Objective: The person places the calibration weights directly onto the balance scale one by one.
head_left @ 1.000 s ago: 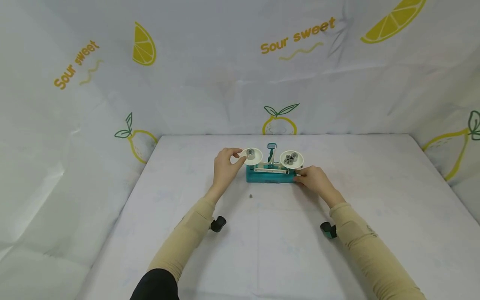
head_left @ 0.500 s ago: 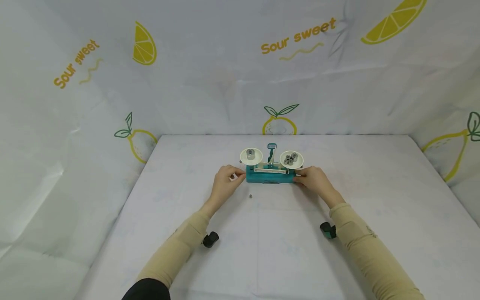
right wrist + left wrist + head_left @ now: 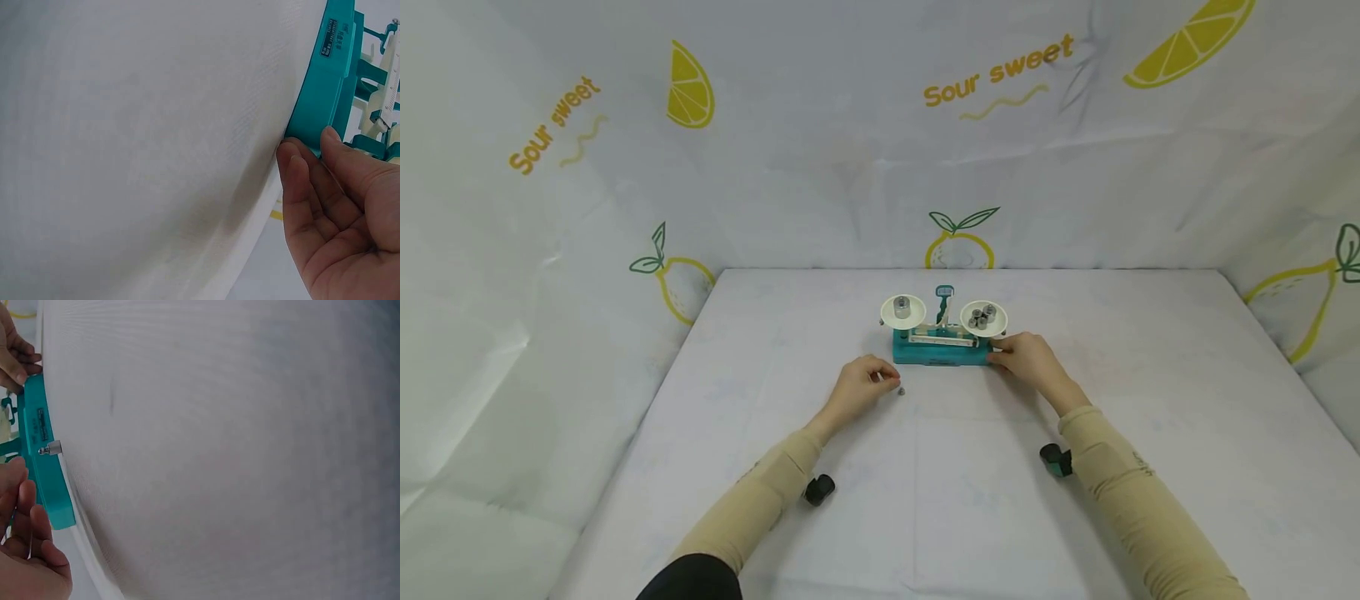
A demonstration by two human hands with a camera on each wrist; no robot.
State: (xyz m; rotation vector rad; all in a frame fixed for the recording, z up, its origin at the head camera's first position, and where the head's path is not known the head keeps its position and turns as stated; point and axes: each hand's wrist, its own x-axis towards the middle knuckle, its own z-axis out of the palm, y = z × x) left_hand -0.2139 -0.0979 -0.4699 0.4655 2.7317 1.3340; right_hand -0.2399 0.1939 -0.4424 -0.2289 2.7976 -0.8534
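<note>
A balance scale (image 3: pixel 942 353) with a teal base and two white pans stands on the table. Its left pan (image 3: pixel 889 321) bears a large metal weight (image 3: pixel 902 307); the right pan (image 3: pixel 984 332) bears several small weights (image 3: pixel 977 318). In front of the base, a tiny knobbed weight (image 3: pixel 51 448) stands upright on the table. My left hand (image 3: pixel 859 390) hovers just left of it, fingers loosely bent and apart from it. My right hand (image 3: pixel 337 206) holds the right end of the base between thumb and fingers.
A white cloth covers the table (image 3: pixel 970 500), and a white sheet (image 3: pixel 820 167) printed with lemons hangs behind and at the sides. Black wrist cameras (image 3: pixel 819 490) jut from both sleeves.
My left hand has come down from beside the left pan, past the base's left end, toward the tiny weight. The right hand keeps its place on the base.
</note>
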